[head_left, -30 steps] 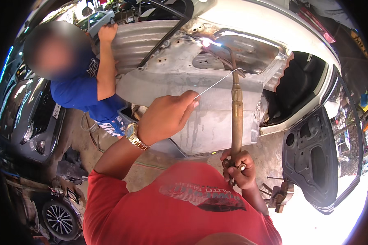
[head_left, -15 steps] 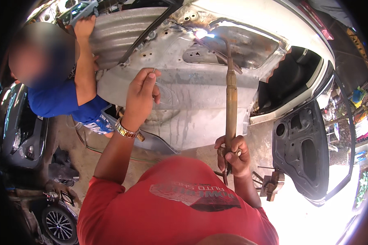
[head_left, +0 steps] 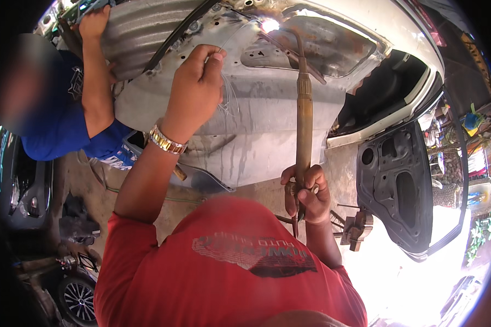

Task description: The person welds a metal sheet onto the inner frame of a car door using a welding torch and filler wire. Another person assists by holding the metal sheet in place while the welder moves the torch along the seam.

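Note:
My right hand (head_left: 306, 192) grips the handle of a long brass welding torch (head_left: 303, 114) that runs up to a bright flame (head_left: 269, 25) on the bare metal car body (head_left: 267, 109). My left hand (head_left: 195, 90), with a metal wristwatch (head_left: 167, 141) on the wrist, is raised against the panel and pinches a thin filler wire (head_left: 228, 92) that curves toward the flame. Another person in a blue shirt (head_left: 65, 125) stands at the left and presses a hand (head_left: 93, 23) on the upper panel.
A detached dark car door (head_left: 403, 191) leans at the right beside the open door frame (head_left: 387, 92). A dark car (head_left: 22, 191) and a wheel (head_left: 76, 300) sit at the lower left. Small metal parts (head_left: 354, 229) lie on the concrete floor.
My left hand has risen and moved closer to the panel with the wire, whose tip now nears the flame. The view has shifted so the car body sits closer.

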`<state>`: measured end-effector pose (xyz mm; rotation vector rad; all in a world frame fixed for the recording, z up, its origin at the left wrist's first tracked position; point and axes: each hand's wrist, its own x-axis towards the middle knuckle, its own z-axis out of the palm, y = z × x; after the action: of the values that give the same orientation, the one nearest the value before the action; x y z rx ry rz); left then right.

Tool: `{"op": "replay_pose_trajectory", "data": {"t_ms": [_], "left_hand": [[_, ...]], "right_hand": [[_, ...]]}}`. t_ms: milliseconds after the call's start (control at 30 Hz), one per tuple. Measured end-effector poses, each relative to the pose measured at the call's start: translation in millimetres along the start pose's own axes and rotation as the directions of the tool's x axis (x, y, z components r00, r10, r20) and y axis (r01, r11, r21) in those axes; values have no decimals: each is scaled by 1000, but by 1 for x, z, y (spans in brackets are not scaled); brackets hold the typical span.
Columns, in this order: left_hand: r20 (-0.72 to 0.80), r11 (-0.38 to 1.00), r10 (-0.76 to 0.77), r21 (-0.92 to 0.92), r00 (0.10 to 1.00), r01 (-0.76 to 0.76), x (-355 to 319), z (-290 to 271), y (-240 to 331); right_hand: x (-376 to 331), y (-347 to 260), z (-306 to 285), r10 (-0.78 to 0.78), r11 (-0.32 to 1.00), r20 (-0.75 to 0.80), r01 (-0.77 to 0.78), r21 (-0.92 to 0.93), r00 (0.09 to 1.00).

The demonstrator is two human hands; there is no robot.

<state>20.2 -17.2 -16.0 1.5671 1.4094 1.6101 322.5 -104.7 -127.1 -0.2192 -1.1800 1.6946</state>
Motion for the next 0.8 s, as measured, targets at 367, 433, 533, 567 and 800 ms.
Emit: {"op": "replay_pose_trajectory", "data": {"t_ms": [367,433,533,567,800], "left_hand": [[6,997,17,72,1000,-17,5,9,9],[5,998,10,65,1000,-11,8,12,9],[8,999,-8,44,1000,8,5,3,8],[10,999,-16,35,1000,16,3,-2,7],[5,999,-1,45,1000,1,6,12,10]], "right_hand": [[4,-1,-12,24,997,9,-25,68,1000],[6,-3,-17,25,998,14,-26,62,1000],[7,2,-8,29,998,0,-29,51,1000],[6,6,-4,31,998,-9,-30,54,999],[8,-3,-15,42,998,-14,-41,47,999]]}}
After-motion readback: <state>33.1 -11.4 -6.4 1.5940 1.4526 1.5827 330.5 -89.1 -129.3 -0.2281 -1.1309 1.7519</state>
